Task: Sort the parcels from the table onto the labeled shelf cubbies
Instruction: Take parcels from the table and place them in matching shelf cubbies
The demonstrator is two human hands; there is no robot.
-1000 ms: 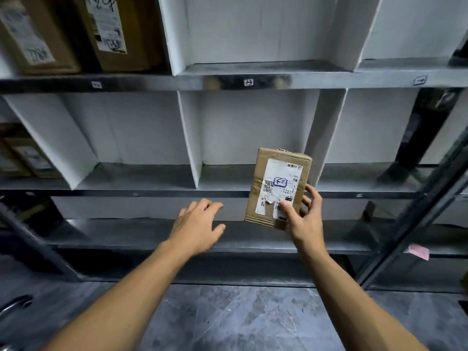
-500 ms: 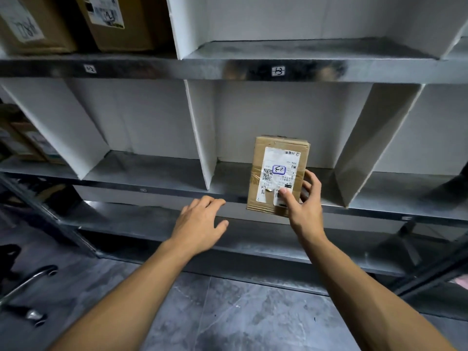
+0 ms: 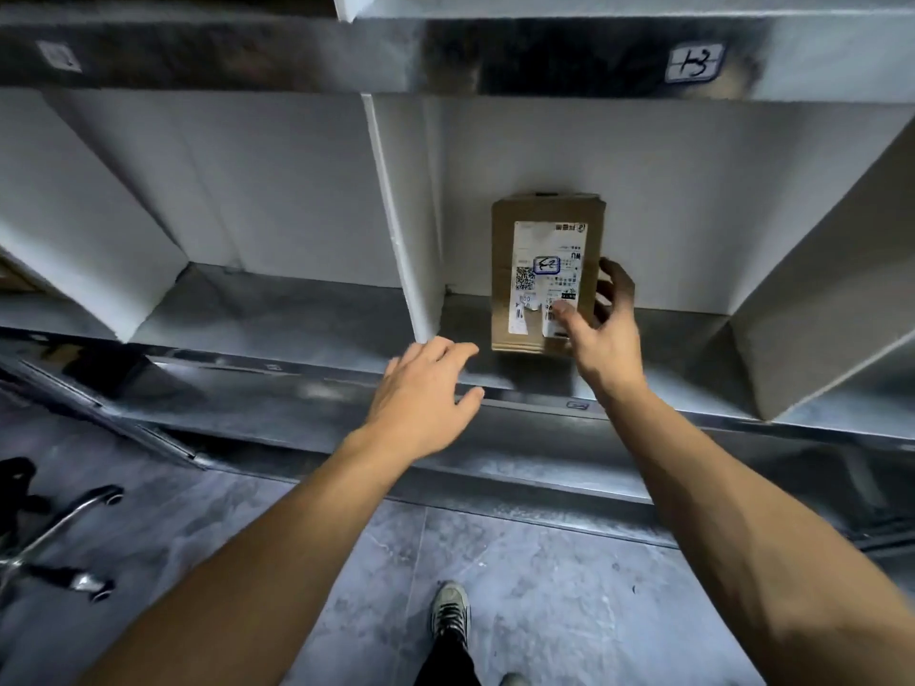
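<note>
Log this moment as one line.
right hand grips parcel upright | parcel in cubby right of divider | left hand open, empty, near shelf edge

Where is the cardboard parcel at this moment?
In the head view, the cardboard parcel is upright right of centre, in the cubby just right of the white divider, with the right hand gripping its lower right side.

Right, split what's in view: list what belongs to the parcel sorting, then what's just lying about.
Job:
parcel, held upright in the cubby
right hand, pinching the parcel
left hand, open, holding nothing
shelf tag above the cubby

Lying about:
chair base, on the floor at left
shoe, the person's own
</note>
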